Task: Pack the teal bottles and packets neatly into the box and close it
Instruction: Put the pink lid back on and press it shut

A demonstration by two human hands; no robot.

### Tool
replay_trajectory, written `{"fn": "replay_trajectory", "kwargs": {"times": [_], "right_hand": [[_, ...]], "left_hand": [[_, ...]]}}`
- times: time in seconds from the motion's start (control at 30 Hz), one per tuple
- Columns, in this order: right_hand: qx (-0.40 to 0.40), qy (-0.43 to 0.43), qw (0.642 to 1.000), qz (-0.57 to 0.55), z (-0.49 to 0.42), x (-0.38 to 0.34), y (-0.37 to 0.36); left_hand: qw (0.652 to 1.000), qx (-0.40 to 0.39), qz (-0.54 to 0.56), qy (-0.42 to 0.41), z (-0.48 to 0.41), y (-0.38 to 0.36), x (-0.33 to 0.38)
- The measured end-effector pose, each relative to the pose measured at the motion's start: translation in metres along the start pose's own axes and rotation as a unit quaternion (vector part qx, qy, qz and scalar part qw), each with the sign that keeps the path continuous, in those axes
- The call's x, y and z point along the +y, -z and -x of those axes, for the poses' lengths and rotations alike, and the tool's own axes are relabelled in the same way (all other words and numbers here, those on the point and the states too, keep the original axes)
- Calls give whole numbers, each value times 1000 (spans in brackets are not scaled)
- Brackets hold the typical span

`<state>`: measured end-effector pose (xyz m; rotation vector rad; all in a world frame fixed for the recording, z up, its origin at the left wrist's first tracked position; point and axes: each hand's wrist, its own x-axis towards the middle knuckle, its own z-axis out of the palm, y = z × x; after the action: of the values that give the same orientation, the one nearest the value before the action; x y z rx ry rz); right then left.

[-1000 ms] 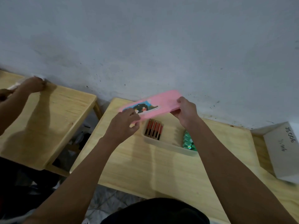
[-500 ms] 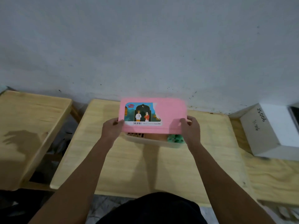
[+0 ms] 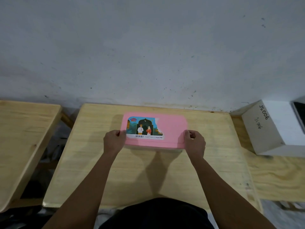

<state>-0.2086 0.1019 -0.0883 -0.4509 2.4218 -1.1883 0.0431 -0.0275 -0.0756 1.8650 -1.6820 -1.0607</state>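
**Lid's over the box, gripping both ends**

The rectangular pink plastic lid (image 3: pixel 173 129) covers the pale box (image 3: pixel 165 149), mid-table near the far edge of my light wooden table (image 3: pixel 148 176). The bottles and packets are hidden underneath. My left hand (image 3: pixel 114 140) and right hand (image 3: pixel 194 142) each curl round a short end, thumbs on top, I'd guess to keep it level for pressing shut. The sticker reads "Sedaap" and "Paket Toples". The white carton (image 3: pixel 270 128) past the right edge says "JS006".
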Motion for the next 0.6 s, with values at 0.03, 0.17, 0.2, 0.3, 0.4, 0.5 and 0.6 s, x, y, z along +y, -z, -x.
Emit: {"fn": "replay_trajectory", "kwargs": {"times": [0.03,0.17,0.2,0.3,0.4,0.5,0.6], "right_hand": [[1,2,1000,-1,0,2,-1],[-12,23,1000,-17,5,13,-6],[-13,29,999,-20,6,15,-7],[-15,66,998,-17,8,16,-8],[-31,139,987,70,4,8,-9],[-53,206,959,187,-8,-3,-13],[-91,247,930,257,-15,-10,-20]], "left_hand": [[1000,3,3,4,1,-1,0],[998,25,32,37,10,-7,0],[998,29,44,38,12,-9,-1],[998,34,58,8,15,-16,-4],[998,3,29,-57,11,-22,-6],[991,-31,-62,-117,-1,-23,-4],[968,-53,-166,-180,-14,-21,5]]}}
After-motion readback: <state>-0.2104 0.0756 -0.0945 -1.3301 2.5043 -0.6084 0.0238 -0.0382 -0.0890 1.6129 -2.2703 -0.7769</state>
